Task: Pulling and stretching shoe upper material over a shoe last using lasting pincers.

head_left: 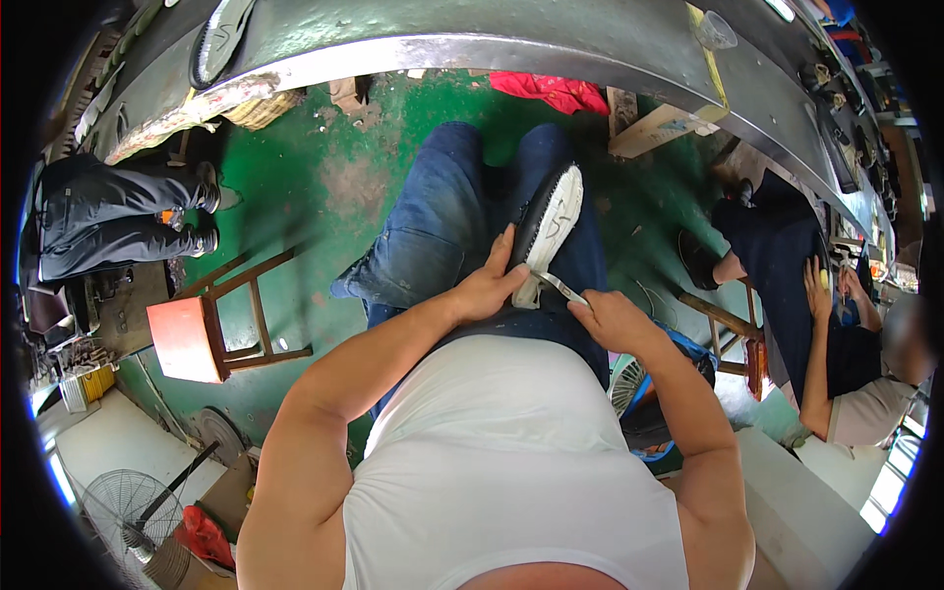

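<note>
- Shoe (554, 218): lay on the lap, over the right thigh, with its pale underside up and its toe pointing away from the body, angled slightly right. A dark upper showed along its left edge, bordered by a toothed row. A dark wavy line marked the pale face.
- Left hand (489, 285): grip clamped on the shoe near its heel end, fingers along the dark side, thumb across toward the pale material.
- Right hand (616, 321): grip closed around the handle of a tool (560, 286). The tool's metal end reached left to the heel, just beside the left thumb; exact contact could not be told.
- Jeans (425, 231): blue, worn by the person, beneath the shoe.
- Desk (433, 51): ran across the far side, beyond the knees. A second shoe (224, 37) lay on its left part; a clear cup (717, 32) stood toward its right.
- Floor (295, 202): green, with worn patches and scattered scraps. A red cloth (553, 91) lay near the desk's edge.
- Left side: a stool (185, 340) with a reddish seat, and a fan (128, 506) near the lower corner.
- Right side: a seated co-worker (857, 344), hands well apart from the person's own.
</note>
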The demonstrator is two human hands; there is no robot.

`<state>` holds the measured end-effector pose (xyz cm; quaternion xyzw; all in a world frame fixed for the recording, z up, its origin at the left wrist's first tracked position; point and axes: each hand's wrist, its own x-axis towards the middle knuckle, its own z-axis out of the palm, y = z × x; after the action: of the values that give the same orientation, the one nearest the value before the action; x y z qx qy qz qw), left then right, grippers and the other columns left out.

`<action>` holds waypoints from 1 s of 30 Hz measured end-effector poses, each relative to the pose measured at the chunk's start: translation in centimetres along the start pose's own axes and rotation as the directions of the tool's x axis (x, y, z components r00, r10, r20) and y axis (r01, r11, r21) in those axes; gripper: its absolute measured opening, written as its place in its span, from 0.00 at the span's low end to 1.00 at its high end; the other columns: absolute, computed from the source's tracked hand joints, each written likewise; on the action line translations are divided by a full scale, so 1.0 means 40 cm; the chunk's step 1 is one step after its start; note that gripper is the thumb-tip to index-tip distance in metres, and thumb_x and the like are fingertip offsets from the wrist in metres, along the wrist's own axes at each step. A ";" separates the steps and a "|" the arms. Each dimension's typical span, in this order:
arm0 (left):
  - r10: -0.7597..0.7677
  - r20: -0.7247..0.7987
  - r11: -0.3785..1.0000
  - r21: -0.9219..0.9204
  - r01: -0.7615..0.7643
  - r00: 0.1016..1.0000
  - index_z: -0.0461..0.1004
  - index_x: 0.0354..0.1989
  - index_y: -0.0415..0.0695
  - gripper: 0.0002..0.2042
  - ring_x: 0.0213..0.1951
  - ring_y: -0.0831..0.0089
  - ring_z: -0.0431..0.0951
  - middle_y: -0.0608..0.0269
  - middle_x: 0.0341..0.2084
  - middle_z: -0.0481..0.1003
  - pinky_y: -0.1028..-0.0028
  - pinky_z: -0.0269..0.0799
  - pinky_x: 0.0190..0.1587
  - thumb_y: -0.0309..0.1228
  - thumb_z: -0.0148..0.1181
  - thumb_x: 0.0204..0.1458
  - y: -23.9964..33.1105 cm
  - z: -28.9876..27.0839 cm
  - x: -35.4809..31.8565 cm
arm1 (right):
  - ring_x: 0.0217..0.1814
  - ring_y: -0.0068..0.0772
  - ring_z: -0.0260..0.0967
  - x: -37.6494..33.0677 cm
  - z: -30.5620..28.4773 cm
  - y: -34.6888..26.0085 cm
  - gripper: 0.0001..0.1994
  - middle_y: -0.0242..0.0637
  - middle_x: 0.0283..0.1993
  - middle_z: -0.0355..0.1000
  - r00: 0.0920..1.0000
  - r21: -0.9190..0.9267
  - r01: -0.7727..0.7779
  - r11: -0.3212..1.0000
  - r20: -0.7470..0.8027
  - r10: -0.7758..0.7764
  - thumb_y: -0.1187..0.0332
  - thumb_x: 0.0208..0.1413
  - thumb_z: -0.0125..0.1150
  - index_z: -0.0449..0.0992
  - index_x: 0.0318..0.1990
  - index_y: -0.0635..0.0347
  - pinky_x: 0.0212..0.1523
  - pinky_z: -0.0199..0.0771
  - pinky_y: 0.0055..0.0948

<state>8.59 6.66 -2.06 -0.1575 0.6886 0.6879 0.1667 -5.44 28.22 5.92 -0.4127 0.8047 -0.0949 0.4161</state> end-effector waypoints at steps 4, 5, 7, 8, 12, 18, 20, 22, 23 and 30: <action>-0.008 -0.119 0.999 0.031 0.012 0.993 0.28 0.75 0.38 0.41 0.74 0.54 0.44 0.38 0.73 0.40 0.70 0.44 0.72 0.39 0.50 0.64 0.022 0.026 0.007 | 0.37 0.63 0.74 -0.011 -0.107 -0.028 0.22 0.57 0.32 0.76 0.948 0.377 -0.236 0.896 0.291 0.128 0.53 0.67 0.49 0.76 0.36 0.67 0.40 0.73 0.53; -0.034 -0.145 0.999 0.021 0.038 0.989 0.29 0.74 0.36 0.41 0.74 0.50 0.44 0.37 0.73 0.39 0.67 0.44 0.73 0.38 0.50 0.63 0.030 0.026 0.009 | 0.37 0.64 0.74 -0.017 -0.127 -0.040 0.21 0.58 0.32 0.75 0.950 0.391 -0.264 0.882 0.265 0.167 0.54 0.67 0.49 0.75 0.37 0.67 0.39 0.73 0.53; -0.020 -0.197 1.000 0.017 0.024 0.980 0.31 0.74 0.35 0.41 0.73 0.49 0.49 0.36 0.72 0.43 0.66 0.48 0.72 0.35 0.52 0.62 0.013 0.032 0.006 | 0.36 0.65 0.73 -0.016 -0.108 -0.058 0.20 0.59 0.32 0.75 0.955 0.404 -0.269 0.874 0.231 0.188 0.55 0.67 0.49 0.74 0.38 0.67 0.38 0.72 0.53; 0.025 -0.228 0.989 0.147 0.008 0.973 0.31 0.75 0.37 0.42 0.71 0.51 0.54 0.35 0.70 0.49 0.67 0.51 0.70 0.36 0.53 0.62 0.014 0.043 0.012 | 0.36 0.65 0.73 -0.005 -0.056 -0.054 0.19 0.59 0.32 0.75 0.992 0.385 -0.048 0.922 -0.086 0.087 0.56 0.67 0.49 0.73 0.38 0.67 0.38 0.72 0.53; 0.015 -0.206 0.975 0.220 0.031 0.979 0.39 0.75 0.38 0.41 0.67 0.59 0.62 0.43 0.65 0.62 0.68 0.57 0.68 0.35 0.58 0.60 0.063 0.006 -0.003 | 0.34 0.64 0.72 0.056 0.015 -0.006 0.18 0.57 0.31 0.74 0.976 0.133 0.120 0.984 -0.198 -0.092 0.58 0.67 0.48 0.70 0.35 0.66 0.36 0.72 0.52; 0.059 -0.135 0.808 -0.575 -0.126 0.989 0.57 0.70 0.36 0.32 0.59 0.71 0.69 0.59 0.61 0.69 0.69 0.64 0.62 0.32 0.62 0.59 0.220 -0.170 -0.139 | 0.28 0.29 0.76 0.027 0.076 0.094 0.21 0.39 0.29 0.76 0.981 0.693 0.055 0.719 -0.173 0.092 0.56 0.71 0.42 0.75 0.39 0.66 0.32 0.76 0.29; 0.070 -0.294 0.881 -0.430 -0.198 0.953 0.59 0.69 0.35 0.31 0.57 0.70 0.72 0.58 0.58 0.72 0.69 0.65 0.61 0.32 0.61 0.59 0.377 -0.247 -0.136 | 0.29 0.28 0.76 0.037 0.060 0.082 0.21 0.38 0.29 0.76 0.984 0.701 0.015 0.713 -0.136 0.113 0.57 0.71 0.42 0.75 0.40 0.67 0.32 0.76 0.29; 0.172 -0.356 0.935 -0.235 -0.266 0.919 0.58 0.70 0.36 0.32 0.56 0.70 0.73 0.56 0.59 0.72 0.70 0.67 0.59 0.34 0.62 0.59 0.521 -0.361 -0.033 | 0.29 0.28 0.76 0.048 0.056 0.097 0.21 0.38 0.30 0.76 0.986 0.750 -0.029 0.661 -0.086 0.140 0.56 0.71 0.42 0.74 0.42 0.67 0.32 0.76 0.29; 0.185 -0.475 0.966 -0.073 -0.248 0.860 0.59 0.70 0.36 0.33 0.56 0.70 0.73 0.54 0.59 0.72 0.70 0.67 0.59 0.37 0.63 0.58 0.608 -0.404 0.048 | 0.29 0.28 0.76 0.057 0.058 0.116 0.21 0.38 0.30 0.76 0.985 0.753 -0.023 0.657 -0.094 0.143 0.56 0.71 0.42 0.74 0.42 0.67 0.32 0.76 0.29; 0.758 -0.294 0.195 0.954 0.229 0.582 0.73 0.60 0.45 0.25 0.63 0.51 0.67 0.48 0.58 0.72 0.55 0.64 0.63 0.46 0.57 0.58 0.892 -0.720 0.614 | 0.29 0.29 0.75 0.107 0.028 0.141 0.21 0.39 0.31 0.75 0.995 0.914 -0.082 0.397 0.054 0.080 0.56 0.72 0.39 0.73 0.42 0.67 0.32 0.76 0.29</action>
<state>-29.69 -21.68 18.84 -0.1460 0.9651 0.0054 -0.2173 -9.23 28.88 -0.12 -0.0787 0.6403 -0.4989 0.5787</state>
